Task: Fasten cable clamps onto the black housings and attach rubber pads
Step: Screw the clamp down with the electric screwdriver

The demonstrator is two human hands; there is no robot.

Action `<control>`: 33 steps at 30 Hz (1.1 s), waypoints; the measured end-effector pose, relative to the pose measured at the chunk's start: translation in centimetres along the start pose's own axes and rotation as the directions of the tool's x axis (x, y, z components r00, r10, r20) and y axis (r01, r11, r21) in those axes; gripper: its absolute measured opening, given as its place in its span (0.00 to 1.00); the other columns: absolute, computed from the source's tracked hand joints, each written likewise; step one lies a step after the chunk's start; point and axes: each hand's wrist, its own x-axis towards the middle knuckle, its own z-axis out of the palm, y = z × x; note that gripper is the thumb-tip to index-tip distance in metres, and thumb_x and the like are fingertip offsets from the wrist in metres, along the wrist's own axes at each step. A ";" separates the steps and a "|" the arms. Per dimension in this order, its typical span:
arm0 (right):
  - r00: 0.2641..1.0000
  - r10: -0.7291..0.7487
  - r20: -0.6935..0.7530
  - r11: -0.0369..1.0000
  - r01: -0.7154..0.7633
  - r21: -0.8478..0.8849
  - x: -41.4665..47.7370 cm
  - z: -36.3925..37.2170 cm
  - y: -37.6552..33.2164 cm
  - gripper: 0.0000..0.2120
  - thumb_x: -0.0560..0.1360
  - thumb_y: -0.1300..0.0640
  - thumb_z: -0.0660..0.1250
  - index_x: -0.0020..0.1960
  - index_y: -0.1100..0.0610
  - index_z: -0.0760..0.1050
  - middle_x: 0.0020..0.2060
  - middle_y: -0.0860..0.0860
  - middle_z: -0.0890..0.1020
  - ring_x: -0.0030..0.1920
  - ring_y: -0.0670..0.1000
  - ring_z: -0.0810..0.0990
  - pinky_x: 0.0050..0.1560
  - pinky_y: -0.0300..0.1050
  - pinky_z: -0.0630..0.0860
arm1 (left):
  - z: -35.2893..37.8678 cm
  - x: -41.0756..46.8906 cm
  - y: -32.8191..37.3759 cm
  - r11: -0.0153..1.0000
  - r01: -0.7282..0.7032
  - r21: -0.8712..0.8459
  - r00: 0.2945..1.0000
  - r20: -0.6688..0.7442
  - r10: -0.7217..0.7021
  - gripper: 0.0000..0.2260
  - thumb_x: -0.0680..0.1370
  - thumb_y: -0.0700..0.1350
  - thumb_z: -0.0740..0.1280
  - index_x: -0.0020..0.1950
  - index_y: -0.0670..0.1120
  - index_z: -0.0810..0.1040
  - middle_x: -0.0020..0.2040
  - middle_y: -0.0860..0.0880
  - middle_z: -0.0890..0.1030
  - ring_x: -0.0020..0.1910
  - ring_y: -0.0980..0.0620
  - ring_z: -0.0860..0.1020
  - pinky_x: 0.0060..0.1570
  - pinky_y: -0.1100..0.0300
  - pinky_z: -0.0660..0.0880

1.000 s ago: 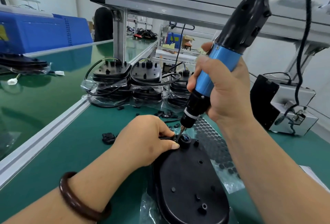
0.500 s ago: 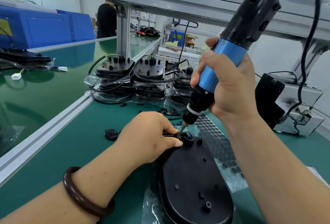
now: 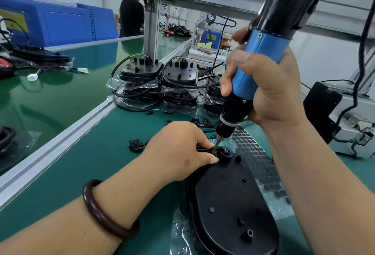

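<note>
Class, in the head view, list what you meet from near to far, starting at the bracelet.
Brown bracelet → left hand → loose clamps → stacked housings → standing person in black.

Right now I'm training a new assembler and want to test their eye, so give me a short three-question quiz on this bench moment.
1. True or false: the right hand grips the blue electric screwdriver.
2. What does the left hand pinch? A) a rubber pad B) the black cable at the housing C) a loose screw
3. Fill in: the sheet of rubber pads lies on the housing's ______ side.
Key: 1 true; 2 B; 3 right.
</note>
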 end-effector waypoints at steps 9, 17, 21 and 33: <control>0.998 0.021 0.056 1.000 -0.022 0.010 0.9 0.2 0.6 0.09 0.70 0.66 0.64 0.50 0.63 0.70 0.31 0.53 0.74 0.22 0.55 0.72 0.30 0.43 0.71 | -0.2 0.0 -0.2 1.000 -0.029 0.004 0.999 0.021 0.029 0.13 0.70 0.57 0.74 0.53 0.56 0.83 0.37 0.66 0.73 0.45 0.62 0.75 0.53 0.60 0.76; 0.995 0.050 0.083 0.998 -0.053 0.034 0.8 0.1 0.7 0.11 0.69 0.66 0.66 0.51 0.62 0.70 0.28 0.55 0.73 0.22 0.55 0.72 0.31 0.44 0.71 | -0.1 0.0 -0.1 1.000 -0.021 0.011 1.000 0.008 0.021 0.13 0.70 0.57 0.74 0.52 0.56 0.83 0.38 0.66 0.74 0.47 0.61 0.78 0.52 0.58 0.77; 0.997 0.055 0.055 0.998 -0.056 0.022 0.8 0.2 0.7 0.11 0.69 0.68 0.65 0.51 0.63 0.70 0.29 0.55 0.72 0.22 0.55 0.72 0.31 0.45 0.71 | 0.0 0.0 0.0 0.999 -0.033 0.023 0.999 -0.008 0.033 0.13 0.70 0.57 0.74 0.52 0.56 0.83 0.35 0.67 0.72 0.44 0.62 0.76 0.50 0.60 0.76; 0.996 0.066 0.053 0.996 -0.068 0.051 0.7 0.2 0.5 0.10 0.68 0.66 0.65 0.49 0.63 0.69 0.29 0.54 0.72 0.21 0.54 0.72 0.30 0.44 0.71 | 0.0 0.0 0.0 1.000 -0.024 0.011 1.000 -0.016 0.024 0.13 0.69 0.56 0.75 0.52 0.56 0.83 0.35 0.65 0.74 0.43 0.61 0.76 0.48 0.63 0.74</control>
